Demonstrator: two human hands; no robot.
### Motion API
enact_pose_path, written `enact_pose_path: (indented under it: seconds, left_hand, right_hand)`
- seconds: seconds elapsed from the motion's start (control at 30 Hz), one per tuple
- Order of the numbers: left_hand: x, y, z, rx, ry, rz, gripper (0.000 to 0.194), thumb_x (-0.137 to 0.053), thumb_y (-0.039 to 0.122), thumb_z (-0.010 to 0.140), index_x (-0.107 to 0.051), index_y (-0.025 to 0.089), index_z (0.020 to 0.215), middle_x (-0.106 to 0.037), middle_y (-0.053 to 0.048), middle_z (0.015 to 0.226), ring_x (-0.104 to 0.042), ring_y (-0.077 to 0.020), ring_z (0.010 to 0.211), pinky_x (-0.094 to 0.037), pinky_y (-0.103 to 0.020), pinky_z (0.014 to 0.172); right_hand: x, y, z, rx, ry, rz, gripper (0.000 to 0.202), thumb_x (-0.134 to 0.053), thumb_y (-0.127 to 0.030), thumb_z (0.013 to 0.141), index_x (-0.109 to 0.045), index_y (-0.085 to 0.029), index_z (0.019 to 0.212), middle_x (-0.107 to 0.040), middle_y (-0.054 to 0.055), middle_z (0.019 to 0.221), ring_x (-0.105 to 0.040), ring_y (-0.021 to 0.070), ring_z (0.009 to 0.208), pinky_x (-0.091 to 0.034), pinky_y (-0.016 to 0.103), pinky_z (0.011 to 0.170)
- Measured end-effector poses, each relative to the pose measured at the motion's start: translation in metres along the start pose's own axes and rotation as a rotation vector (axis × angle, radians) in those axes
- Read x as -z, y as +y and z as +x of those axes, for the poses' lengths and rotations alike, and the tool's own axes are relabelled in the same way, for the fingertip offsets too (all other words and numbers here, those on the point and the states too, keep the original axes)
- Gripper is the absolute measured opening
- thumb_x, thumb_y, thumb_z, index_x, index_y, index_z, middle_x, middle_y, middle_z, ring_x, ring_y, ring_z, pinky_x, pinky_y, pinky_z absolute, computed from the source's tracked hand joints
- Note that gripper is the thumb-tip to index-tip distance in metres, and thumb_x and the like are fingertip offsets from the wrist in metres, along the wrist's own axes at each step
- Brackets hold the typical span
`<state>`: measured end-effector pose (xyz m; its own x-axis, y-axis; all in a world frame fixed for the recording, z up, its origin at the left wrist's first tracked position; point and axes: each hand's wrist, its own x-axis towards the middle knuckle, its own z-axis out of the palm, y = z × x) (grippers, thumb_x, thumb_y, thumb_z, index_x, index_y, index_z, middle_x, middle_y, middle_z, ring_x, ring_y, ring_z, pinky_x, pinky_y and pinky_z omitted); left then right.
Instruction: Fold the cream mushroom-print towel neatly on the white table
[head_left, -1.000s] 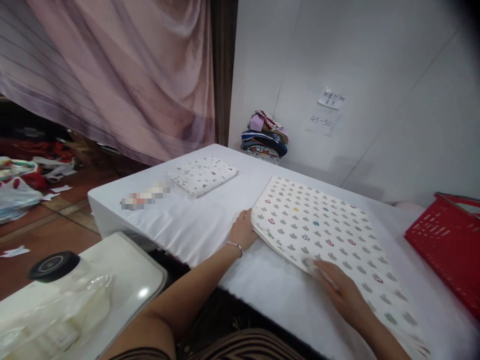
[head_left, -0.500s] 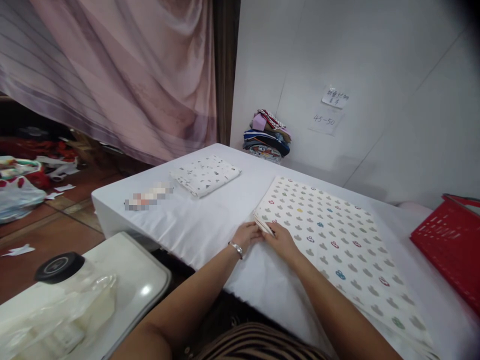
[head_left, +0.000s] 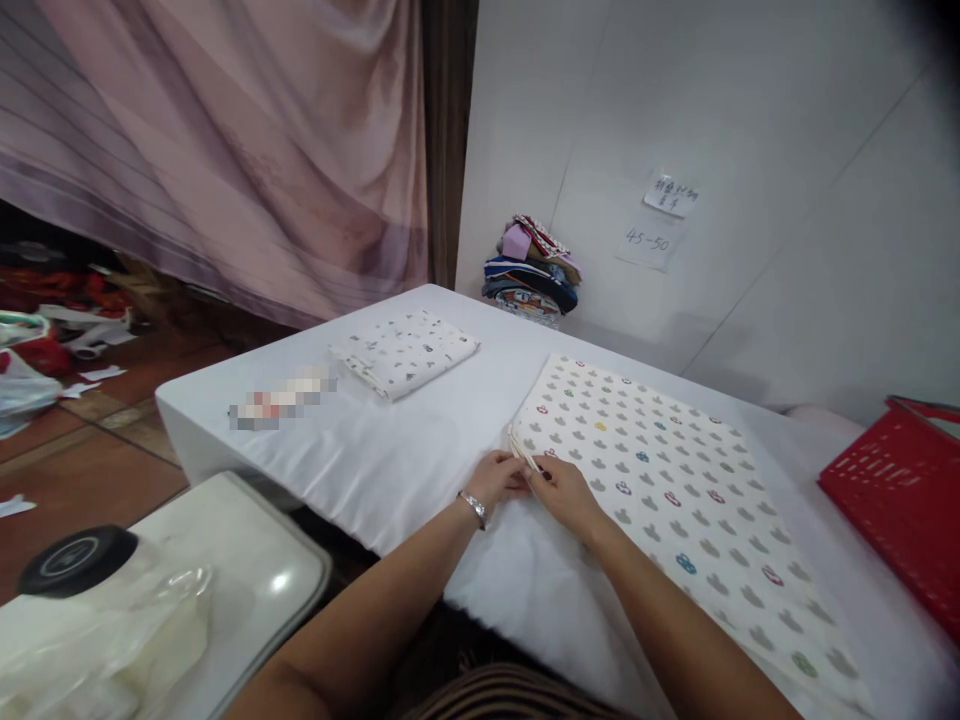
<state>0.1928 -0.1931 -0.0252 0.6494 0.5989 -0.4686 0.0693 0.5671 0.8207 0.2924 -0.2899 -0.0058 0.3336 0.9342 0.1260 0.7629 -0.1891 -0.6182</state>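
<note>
A white wall (head_left: 750,120) with two paper notes (head_left: 656,215) stands behind the white-covered counter (head_left: 420,440). A pink curtain (head_left: 225,150) hangs at left over a reddish-brown tiled floor (head_left: 90,460) strewn with clutter.

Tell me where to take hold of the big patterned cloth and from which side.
Grip the patterned cloth at its near left corner, from the table's front edge. The layers fan apart there, and both the left hand and right hand already pinch it.
</note>
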Motion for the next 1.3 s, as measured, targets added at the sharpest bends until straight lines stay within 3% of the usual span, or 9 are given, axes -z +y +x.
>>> enact_pose_path:
  seconds: [0.17,0.3,0.47,0.57,0.67,0.97,1.07,1.3]
  left_hand:
    - [-0.001,0.004,0.001,0.045,0.005,0.064,0.015,-0.055,0.008,0.068,-0.049,0.017,0.079,-0.059,0.002,0.054,-0.061,-0.0158,0.054,-0.054,-0.032,0.063]
    - [0.003,0.005,0.000,0.043,0.001,0.070,0.015,-0.050,0.008,0.068,-0.048,0.019,0.077,-0.058,0.003,0.055,-0.061,-0.0154,0.055,-0.053,-0.031,0.064]
    - [0.012,0.008,-0.005,0.024,-0.015,0.047,0.012,-0.048,0.011,0.068,-0.047,0.019,0.076,-0.059,0.002,0.059,-0.061,-0.0153,0.057,-0.053,-0.031,0.063]
    - [0.014,0.007,-0.007,-0.001,0.000,0.063,0.013,-0.050,0.011,0.067,-0.047,0.018,0.077,-0.058,0.002,0.059,-0.060,-0.0146,0.054,-0.053,-0.030,0.060]
    - [0.015,0.004,-0.006,-0.045,0.042,0.124,0.014,-0.051,0.010,0.066,-0.048,0.018,0.077,-0.055,0.004,0.056,-0.058,-0.0138,0.052,-0.052,-0.029,0.058]
    - [0.015,0.000,-0.002,-0.129,0.089,0.211,0.013,-0.048,0.007,0.066,-0.049,0.018,0.073,-0.053,0.004,0.054,-0.055,-0.0137,0.049,-0.050,-0.028,0.051]
    - [0.016,-0.001,-0.001,-0.156,0.099,0.236,0.010,-0.050,0.009,0.066,-0.051,0.018,0.071,-0.053,0.004,0.054,-0.053,-0.0122,0.046,-0.047,-0.024,0.047]
    - [0.023,-0.006,0.003,-0.160,0.076,0.184,0.004,-0.052,0.022,0.072,-0.052,0.018,0.071,-0.048,0.006,0.050,-0.050,-0.0117,0.044,-0.045,-0.023,0.044]
  right_hand:
    - [-0.001,0.000,0.002,-0.018,-0.007,-0.016,0.028,-0.039,-0.030,0.087,-0.060,-0.020,0.072,-0.054,-0.003,0.061,-0.046,0.0122,0.057,-0.031,0.023,0.056]
    - [-0.001,-0.002,0.003,0.047,0.096,-0.079,0.028,-0.040,-0.028,0.087,-0.055,-0.019,0.066,-0.055,0.000,0.070,-0.050,0.0136,0.069,-0.035,0.024,0.064]
    - [-0.003,-0.012,-0.004,0.059,0.216,-0.230,0.023,-0.037,-0.027,0.090,-0.056,-0.019,0.081,-0.054,0.003,0.079,-0.051,0.0154,0.076,-0.035,0.025,0.066]
    - [-0.010,-0.018,-0.006,0.044,0.125,-0.317,0.020,-0.038,-0.022,0.089,-0.056,-0.020,0.099,-0.059,0.004,0.087,-0.053,0.0168,0.081,-0.035,0.025,0.066]
    - [-0.017,-0.021,-0.005,0.019,0.020,-0.336,0.021,-0.041,-0.021,0.088,-0.053,-0.020,0.105,-0.062,0.005,0.092,-0.055,0.0169,0.081,-0.034,0.025,0.066]
    - [-0.014,-0.028,-0.005,-0.069,-0.003,-0.457,0.019,-0.038,-0.020,0.089,-0.053,-0.017,0.101,-0.065,0.007,0.088,-0.057,0.0176,0.076,-0.030,0.026,0.062]
    - [-0.016,-0.030,-0.003,-0.064,-0.072,-0.452,0.019,-0.038,-0.018,0.088,-0.054,-0.017,0.099,-0.065,0.007,0.088,-0.058,0.0175,0.077,-0.030,0.026,0.062]
    - [-0.026,-0.030,0.001,-0.043,-0.076,-0.392,0.018,-0.039,-0.016,0.086,-0.054,-0.017,0.096,-0.066,0.007,0.091,-0.060,0.0185,0.078,-0.033,0.027,0.064]
